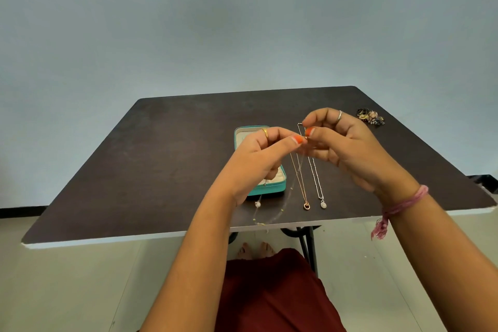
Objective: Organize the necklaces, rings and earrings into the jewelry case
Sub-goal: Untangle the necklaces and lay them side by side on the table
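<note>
While both hands hover above the table (161, 143), thumbs and fingers pinch one thin chain (301, 167).
Left hand (258, 159) and right hand (347, 151) curled tight at its clasp; teal jewelry case (280, 186) open just left.

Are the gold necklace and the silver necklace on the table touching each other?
Apart. The head view shows dark table between the gold necklace and the silver necklace down to their pendants.

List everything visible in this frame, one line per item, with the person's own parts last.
table: one, dark brown, centre
jewelry case: one, teal, open, on the table behind the left hand
gold necklace: one, lying right of the case
silver necklace: one, lying right of the gold one
thin necklace: one, pale, hanging from both hands
small jewelry pile: one, mixed colours, far right
left hand: pinching the thin necklace
right hand: pinching the thin necklace
</note>
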A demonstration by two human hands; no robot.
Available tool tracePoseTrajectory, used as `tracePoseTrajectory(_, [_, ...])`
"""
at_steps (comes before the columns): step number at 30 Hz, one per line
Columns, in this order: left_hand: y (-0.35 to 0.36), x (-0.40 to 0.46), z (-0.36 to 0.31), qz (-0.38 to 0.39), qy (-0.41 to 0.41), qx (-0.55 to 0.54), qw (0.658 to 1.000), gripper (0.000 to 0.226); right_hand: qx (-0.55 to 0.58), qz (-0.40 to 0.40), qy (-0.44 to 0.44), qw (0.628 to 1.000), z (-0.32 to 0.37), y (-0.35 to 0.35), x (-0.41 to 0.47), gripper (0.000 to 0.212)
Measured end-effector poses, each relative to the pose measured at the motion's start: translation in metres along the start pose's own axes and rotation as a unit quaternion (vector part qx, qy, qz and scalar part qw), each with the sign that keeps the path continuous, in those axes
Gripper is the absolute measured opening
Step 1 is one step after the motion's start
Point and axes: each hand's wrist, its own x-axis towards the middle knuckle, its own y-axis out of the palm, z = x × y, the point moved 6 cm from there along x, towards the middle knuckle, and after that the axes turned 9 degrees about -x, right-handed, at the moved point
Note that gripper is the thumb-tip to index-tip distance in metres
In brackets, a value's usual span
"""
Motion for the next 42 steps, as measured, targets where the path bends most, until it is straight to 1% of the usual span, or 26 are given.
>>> tracePoseTrajectory(3, [0.000,0.003,0.001,0.002,-0.011,-0.028,1.000,0.017,0.055,0.002,0.022,0.998,-0.001,0.003,0.000,0.016])
tracePoseTrajectory(6, [-0.004,0.006,0.004,-0.024,-0.014,-0.086,0.996,0.018,0.085,-0.006,0.041,0.995,-0.002,0.002,0.001,0.010])
tracePoseTrajectory(8, [-0.007,0.008,0.005,-0.042,-0.009,-0.106,0.993,0.018,0.037,-0.006,0.045,0.998,-0.003,-0.002,0.001,0.017])
tracePoseTrajectory(12, [-0.014,0.011,0.007,-0.065,0.002,-0.115,0.991,0.018,-0.129,0.005,0.004,0.992,0.008,-0.011,-0.003,0.031])
tracePoseTrajectory(14, [-0.017,0.013,0.008,-0.073,0.010,-0.105,0.992,0.017,-0.181,0.011,-0.019,0.983,0.015,-0.016,-0.005,0.026])
tracePoseTrajectory(16, [-0.020,0.013,0.008,-0.086,0.020,-0.076,0.993,0.017,-0.232,0.023,-0.029,0.972,0.020,-0.021,-0.006,0.017])
tracePoseTrajectory(18, [-0.025,0.014,0.009,-0.104,0.025,-0.033,0.994,0.017,-0.263,0.034,-0.025,0.964,0.020,-0.025,-0.007,0.014])
tracePoseTrajectory(21, [-0.027,0.016,0.013,-0.107,0.037,0.030,0.993,0.014,-0.283,0.019,-0.005,0.959,0.021,-0.034,-0.007,0.011])
tracePoseTrajectory(25, [-0.024,0.018,0.017,-0.094,0.058,0.171,0.979,0.012,-0.301,0.009,-0.001,0.954,0.029,-0.044,-0.007,0.021])
tracePoseTrajectory(28, [-0.027,0.020,0.023,-0.107,0.060,0.224,0.967,0.020,-0.274,-0.001,0.001,0.962,0.037,-0.054,-0.004,0.021])
tracePoseTrajectory(31, [-0.028,0.022,0.029,-0.118,0.058,0.225,0.965,0.021,-0.179,-0.005,0.014,0.984,0.040,-0.061,0.001,0.024])
tracePoseTrajectory(34, [-0.023,0.024,0.037,-0.130,0.051,0.165,0.976,0.013,-0.105,-0.007,0.013,0.994,0.045,-0.064,0.006,0.022])
tracePoseTrajectory(37, [-0.019,0.028,0.053,-0.148,0.012,0.020,0.989,0.009,-0.062,0.001,0.005,0.998,0.050,-0.067,0.009,0.026])
tracePoseTrajectory(39, [-0.013,0.032,0.066,-0.149,-0.027,-0.079,0.985,0.009,-0.040,0.010,0.000,0.999,0.051,-0.068,0.012,0.028])
tracePoseTrajectory(42, [0.001,0.036,0.079,-0.140,-0.066,-0.189,0.970,0.008,0.006,0.020,-0.005,1.000,0.049,-0.071,0.017,0.027])
